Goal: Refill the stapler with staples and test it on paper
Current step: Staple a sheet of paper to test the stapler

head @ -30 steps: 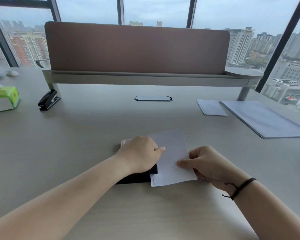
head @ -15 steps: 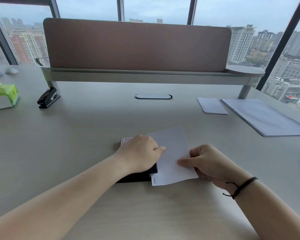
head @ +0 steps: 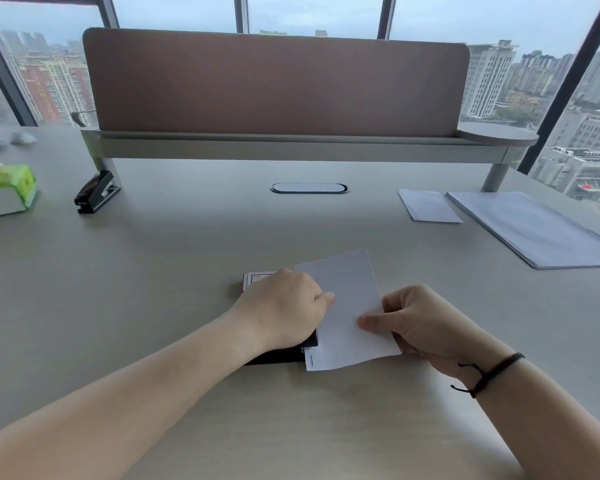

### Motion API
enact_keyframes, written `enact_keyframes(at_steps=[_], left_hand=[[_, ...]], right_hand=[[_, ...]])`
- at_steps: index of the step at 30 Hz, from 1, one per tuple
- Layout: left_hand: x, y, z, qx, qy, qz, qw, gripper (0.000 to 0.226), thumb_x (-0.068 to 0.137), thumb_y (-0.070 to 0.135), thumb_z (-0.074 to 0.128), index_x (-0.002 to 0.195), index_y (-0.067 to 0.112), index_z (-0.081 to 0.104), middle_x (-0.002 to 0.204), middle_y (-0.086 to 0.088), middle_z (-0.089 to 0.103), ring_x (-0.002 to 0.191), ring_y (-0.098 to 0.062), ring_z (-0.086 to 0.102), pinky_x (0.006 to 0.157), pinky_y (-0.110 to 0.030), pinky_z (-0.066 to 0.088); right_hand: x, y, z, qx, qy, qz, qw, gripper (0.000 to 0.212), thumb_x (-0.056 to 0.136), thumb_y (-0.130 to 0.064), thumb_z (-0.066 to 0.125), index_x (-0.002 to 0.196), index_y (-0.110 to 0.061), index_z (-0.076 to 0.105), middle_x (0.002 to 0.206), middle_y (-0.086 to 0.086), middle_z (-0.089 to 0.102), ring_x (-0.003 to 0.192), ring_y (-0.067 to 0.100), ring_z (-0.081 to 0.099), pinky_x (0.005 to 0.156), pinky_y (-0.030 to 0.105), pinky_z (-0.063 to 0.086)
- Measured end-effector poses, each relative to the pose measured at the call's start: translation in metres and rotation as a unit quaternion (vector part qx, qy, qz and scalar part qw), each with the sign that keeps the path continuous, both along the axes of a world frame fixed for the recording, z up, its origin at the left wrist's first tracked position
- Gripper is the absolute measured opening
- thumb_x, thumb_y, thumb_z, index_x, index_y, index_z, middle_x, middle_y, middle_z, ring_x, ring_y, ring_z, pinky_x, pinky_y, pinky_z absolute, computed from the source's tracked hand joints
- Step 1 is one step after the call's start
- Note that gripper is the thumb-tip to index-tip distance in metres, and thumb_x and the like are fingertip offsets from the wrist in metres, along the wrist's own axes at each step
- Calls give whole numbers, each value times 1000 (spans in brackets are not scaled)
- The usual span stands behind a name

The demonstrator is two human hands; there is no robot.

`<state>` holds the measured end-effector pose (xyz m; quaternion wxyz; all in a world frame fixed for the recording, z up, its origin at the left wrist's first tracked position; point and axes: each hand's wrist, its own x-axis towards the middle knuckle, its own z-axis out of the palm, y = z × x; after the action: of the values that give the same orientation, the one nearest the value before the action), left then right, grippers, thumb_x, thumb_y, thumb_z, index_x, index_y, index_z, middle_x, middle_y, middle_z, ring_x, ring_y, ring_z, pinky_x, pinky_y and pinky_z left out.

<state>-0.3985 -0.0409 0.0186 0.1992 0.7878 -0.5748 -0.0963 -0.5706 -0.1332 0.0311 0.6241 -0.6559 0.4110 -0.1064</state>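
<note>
While the left hand point(head: 284, 306) presses closed on the stapler point(head: 281, 355), the paper point(head: 347, 306) lies just right of it, near edge in its mouth, pinched by the right hand point(head: 420, 323).

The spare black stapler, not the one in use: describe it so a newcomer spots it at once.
Start at the desk divider's left support leg. The spare black stapler lies at its foot, right of the green tissue pack. Nobody touches it; the other stapler sits under the left hand.
</note>
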Motion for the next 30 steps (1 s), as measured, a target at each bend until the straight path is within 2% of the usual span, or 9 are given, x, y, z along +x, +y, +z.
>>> enact_keyframes(at_steps=[6,10,13,18,20,22,25,28,30], left_hand=[[-3,-3,-2,14,-30,16,999,52,97,32,42,52,11,26,52,-5,32,52,-25,31,48,-31,23],[-6,-3,-2,22,-54,24,998,49,98,25,40,52,11,26,52,-2,30,50,-13,25,47,-31,19],[-9,-3,-4,16,-79,19,997,47,97,17,39,53,10,26,53,-1,30,57,-22,32,50,-28,26],[-5,-9,-9,38,-63,26,997,42,94,17,40,54,10,29,56,-4,35,67,-31,44,58,-29,34],[-5,-9,-9,41,-61,21,997,42,94,15,41,54,8,28,55,-3,32,64,-30,39,57,-29,32],[-7,-6,-8,22,-79,17,996,46,97,20,40,54,9,27,54,-3,31,58,-25,35,54,-27,29],[-3,0,-3,-33,-33,37,998,54,98,37,40,54,10,27,48,-1,29,49,-21,30,48,-30,23],[11,2,-1,-95,67,77,990,56,96,41,47,53,14,24,43,2,23,46,-18,28,52,-31,26],[17,4,1,-139,102,103,980,57,95,42,50,51,16,25,41,3,23,46,-17,28,53,-30,27]], right_hand=[[0,-4,-4,-2,1,5,1000,9,86,0,71,90,6,77,69,9,75,43,10,67,38,13,45],[-1,-8,-5,0,4,23,1000,8,88,1,68,85,5,75,54,1,71,36,5,61,34,10,41],[0,-11,-6,7,-1,32,999,10,90,3,66,81,4,71,41,-5,63,28,1,53,31,8,36],[1,-14,-10,12,2,34,999,8,89,-1,69,89,4,75,55,1,72,35,5,60,34,10,41],[1,-15,-12,5,0,33,999,9,88,-4,70,91,1,78,74,9,79,53,14,73,44,17,52],[1,-13,-16,-30,6,30,999,10,87,-9,72,90,-3,79,87,13,81,76,28,78,66,35,63],[0,-8,-18,-68,6,13,998,9,86,-10,72,86,-5,80,84,11,81,83,35,77,82,51,59],[-1,-8,-20,-81,-9,-8,997,9,84,-8,73,83,-4,80,81,11,81,79,35,77,76,48,60],[-4,-9,-20,-75,-21,-18,997,9,84,-8,73,80,-3,79,73,8,79,61,25,75,58,32,57]])
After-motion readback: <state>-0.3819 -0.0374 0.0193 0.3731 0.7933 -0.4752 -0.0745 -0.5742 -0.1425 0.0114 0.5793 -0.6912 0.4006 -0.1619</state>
